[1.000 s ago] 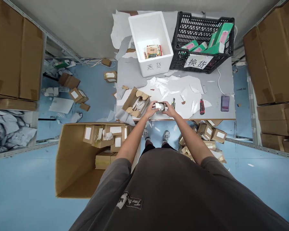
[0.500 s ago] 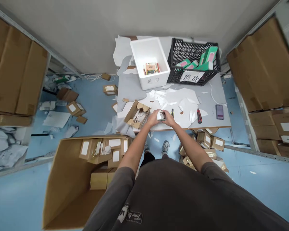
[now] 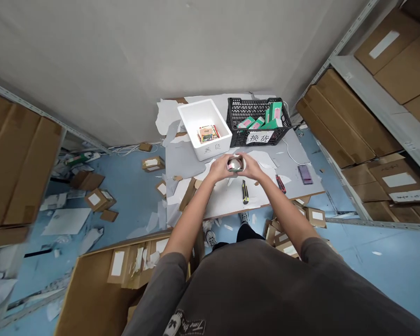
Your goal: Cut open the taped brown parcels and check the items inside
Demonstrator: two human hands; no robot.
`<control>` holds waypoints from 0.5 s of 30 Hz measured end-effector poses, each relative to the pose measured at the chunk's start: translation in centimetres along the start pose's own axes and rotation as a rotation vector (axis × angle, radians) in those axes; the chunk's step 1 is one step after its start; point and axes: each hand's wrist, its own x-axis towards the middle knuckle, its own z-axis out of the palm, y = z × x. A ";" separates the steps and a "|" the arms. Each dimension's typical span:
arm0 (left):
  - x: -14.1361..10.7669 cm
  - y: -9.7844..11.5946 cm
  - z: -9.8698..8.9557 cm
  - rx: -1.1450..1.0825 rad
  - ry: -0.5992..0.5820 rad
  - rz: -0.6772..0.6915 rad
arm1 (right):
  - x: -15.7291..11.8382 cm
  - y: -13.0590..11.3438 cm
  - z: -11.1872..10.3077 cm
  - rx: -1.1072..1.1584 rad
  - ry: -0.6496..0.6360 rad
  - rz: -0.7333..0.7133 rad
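Above the worktable, a small open-ended box with something shiny inside is held between my two hands; its contents are too small to name. My left hand wraps round its left side. Fingers of my right hand close on its right side. Just below the hands lies a yellow and black utility knife. A torn-open brown carton is by my left forearm, partly hidden by it. To the right of my right forearm rests a red and black tool.
A white foam box with small printed packs stands at the back, beside a black crate holding green boxes. A phone lies at the right. A big carton of parcels is at lower left. Shelves with cartons flank the table.
My hands have lifted the small box away from the table's front edge, and its open end faces me more. The view has tilted up, showing more wall.
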 end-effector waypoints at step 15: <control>39.5 -0.1 -5.2 0.123 0.148 0.041 | 31.5 14.0 -19.6 -0.065 0.125 -0.160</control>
